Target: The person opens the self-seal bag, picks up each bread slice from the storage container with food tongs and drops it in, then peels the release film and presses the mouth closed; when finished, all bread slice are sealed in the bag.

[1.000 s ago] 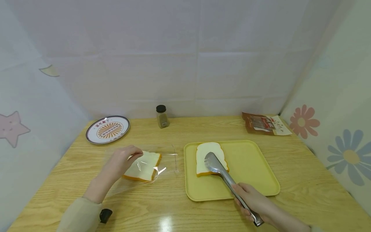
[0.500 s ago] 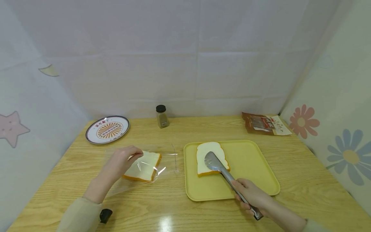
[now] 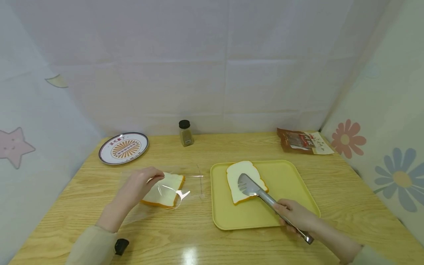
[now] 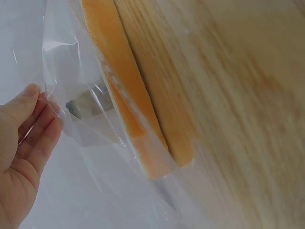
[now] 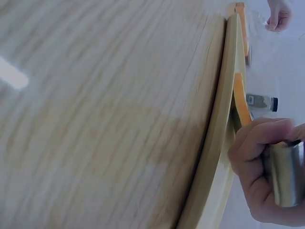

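Observation:
My left hand pinches a clear plastic bag or sheet between thumb and fingertips. Under the raised film a bread slice with an orange-brown crust lies on the table. In my right hand is a pair of metal tongs, gripped along the handle. The slotted upper head of the tongs lies across a second bread slice on the yellow tray. Beneath this slice the lower head is hidden. In the right wrist view, that slice's crust edge is tilted up from the tray.
At the back left rests a patterned plate. A spice jar with a black lid stands at the back middle. A brown food packet lies at the back right. White cloth walls enclose the wooden table.
My right hand and the tongs have moved right and slightly away from me. The slice on the tray has shifted right and turned a little with them. My left hand has stayed still.

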`<control>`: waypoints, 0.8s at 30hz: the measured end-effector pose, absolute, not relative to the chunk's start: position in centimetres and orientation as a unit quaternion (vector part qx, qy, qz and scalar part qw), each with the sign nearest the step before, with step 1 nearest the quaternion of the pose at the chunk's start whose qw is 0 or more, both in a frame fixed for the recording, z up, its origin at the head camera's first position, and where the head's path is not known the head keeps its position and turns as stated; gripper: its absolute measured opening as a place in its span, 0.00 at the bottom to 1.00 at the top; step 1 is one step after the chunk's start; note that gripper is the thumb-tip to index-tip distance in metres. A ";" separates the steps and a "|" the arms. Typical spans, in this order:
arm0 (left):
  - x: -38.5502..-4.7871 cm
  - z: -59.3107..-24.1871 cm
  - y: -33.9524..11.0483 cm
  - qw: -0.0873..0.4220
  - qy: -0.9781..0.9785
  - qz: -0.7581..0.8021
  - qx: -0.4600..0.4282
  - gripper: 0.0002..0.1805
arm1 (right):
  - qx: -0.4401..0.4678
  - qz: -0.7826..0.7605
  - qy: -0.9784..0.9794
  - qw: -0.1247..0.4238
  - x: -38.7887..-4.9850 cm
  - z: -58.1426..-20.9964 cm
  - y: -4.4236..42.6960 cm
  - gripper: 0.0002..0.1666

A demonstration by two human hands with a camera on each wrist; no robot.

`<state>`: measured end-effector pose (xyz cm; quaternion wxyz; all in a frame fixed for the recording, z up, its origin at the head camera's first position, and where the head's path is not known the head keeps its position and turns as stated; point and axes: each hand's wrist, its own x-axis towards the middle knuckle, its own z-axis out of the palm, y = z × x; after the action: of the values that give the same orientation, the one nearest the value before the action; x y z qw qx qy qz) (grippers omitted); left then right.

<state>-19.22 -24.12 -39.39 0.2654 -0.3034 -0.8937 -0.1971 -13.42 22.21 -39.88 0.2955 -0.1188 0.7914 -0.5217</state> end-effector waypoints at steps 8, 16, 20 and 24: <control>-19.2 -39.5 -24.2 0.273 -0.891 -0.194 -0.308 0.07 | -0.130 -0.482 0.829 0.253 -14.0 -39.8 22.8 0.20; -19.1 -39.6 -24.4 0.276 -0.889 -0.204 -0.304 0.07 | -0.147 -0.490 0.833 0.210 -14.8 -39.5 23.5 0.21; -19.1 -39.6 -24.5 0.274 -0.889 -0.213 -0.298 0.08 | -0.158 -0.506 0.812 0.244 -15.3 -38.6 24.7 0.24; -19.1 -39.6 -24.5 0.275 -0.889 -0.215 -0.297 0.08 | -0.174 -0.500 0.802 0.275 -16.0 -37.1 25.7 0.24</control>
<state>-19.07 -24.54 -39.58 0.2748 -0.2970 -0.8888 -0.2154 -15.96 25.68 -37.06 0.2755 -0.1736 0.8025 -0.5000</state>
